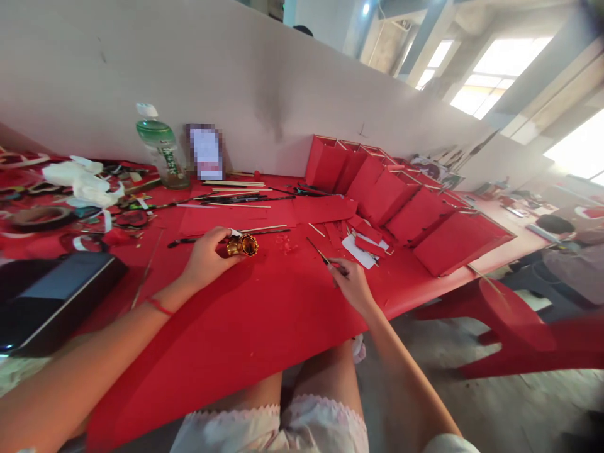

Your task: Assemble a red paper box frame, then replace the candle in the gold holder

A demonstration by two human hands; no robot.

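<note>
A person's left hand closes around a small gold-and-red cylindrical ornament, holding it low over a red-covered table, while the right hand pinches a slim dark-handled tool, its tip angled away from the wrist; the two hands stay well apart, and whether the ornament touches the tabletop cannot be told. A red cord circles the left wrist. Just beside the tool lie white paper scraps and red paper offcuts. Behind the hands, thin wooden sticks and dark rods lie across flat red sheets, and a row of red paper-panelled boxes framed in wood stands along the far side of the table. To the left are a dark tablet, a roll of tape and crumpled white tissue, with a green-labelled plastic bottle and a pixelated card against a white partition. At right, a seated co-worker bends near a red plastic chair.
</note>
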